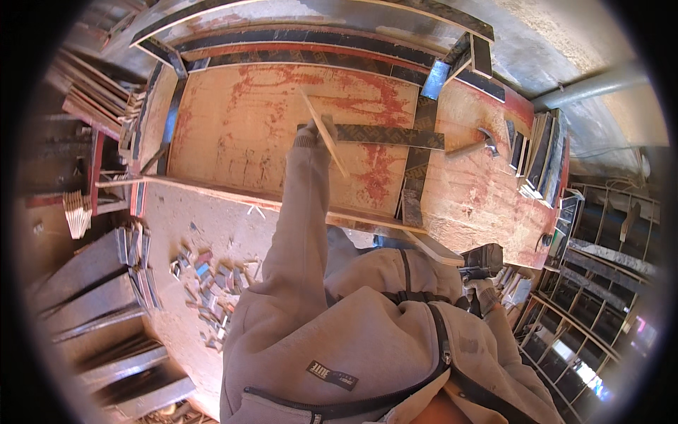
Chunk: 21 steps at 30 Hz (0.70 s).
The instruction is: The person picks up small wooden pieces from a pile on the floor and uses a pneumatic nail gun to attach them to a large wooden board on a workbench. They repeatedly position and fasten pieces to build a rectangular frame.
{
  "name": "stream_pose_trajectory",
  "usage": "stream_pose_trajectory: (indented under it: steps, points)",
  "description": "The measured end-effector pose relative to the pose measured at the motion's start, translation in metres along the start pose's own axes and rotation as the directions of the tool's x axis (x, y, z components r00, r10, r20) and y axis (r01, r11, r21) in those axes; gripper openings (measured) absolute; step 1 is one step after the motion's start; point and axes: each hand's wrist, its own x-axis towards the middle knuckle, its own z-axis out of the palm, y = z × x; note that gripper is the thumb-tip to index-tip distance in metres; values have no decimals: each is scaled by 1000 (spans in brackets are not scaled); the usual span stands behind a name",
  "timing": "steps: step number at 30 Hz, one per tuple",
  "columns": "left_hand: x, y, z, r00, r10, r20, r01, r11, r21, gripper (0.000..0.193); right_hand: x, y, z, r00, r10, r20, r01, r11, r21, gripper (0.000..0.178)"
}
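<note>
In the head view, the left hand (315,128) was closed around a thin wooden strip (335,152), its fingers partly hidden behind it. The strip's long axis slanted across that hand, one end beyond it to the left, the other nearer the body to the right. A dark board (385,135) ran rightward from the left hand; whether they touched could not be told. Farther right lay a hammer (484,144) on the table (240,141). The right hand (483,291), well apart from the strip and nearer the body, seemed clenched on a black power tool (482,258). Pale lettering marked the jacket's dark patch (332,375); yellowish print repeated along the dark board.
</note>
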Motion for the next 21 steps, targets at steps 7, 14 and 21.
stream_pose_trajectory:
  steps: [7,14,21]
  points:
    - [-9,-8,20,998,57,-14,-57,997,-51,52,48,-16,-57,998,67,-15,-68,994,-86,7]
    - [-81,-29,50,978,85,188,-89,996,12,58,34,-52,-43,999,-20,-47,11,983,-185,7]
    - [-192,-108,128,787,-205,582,99,973,210,55,24,-69,-27,996,-46,-81,31,984,-173,7]
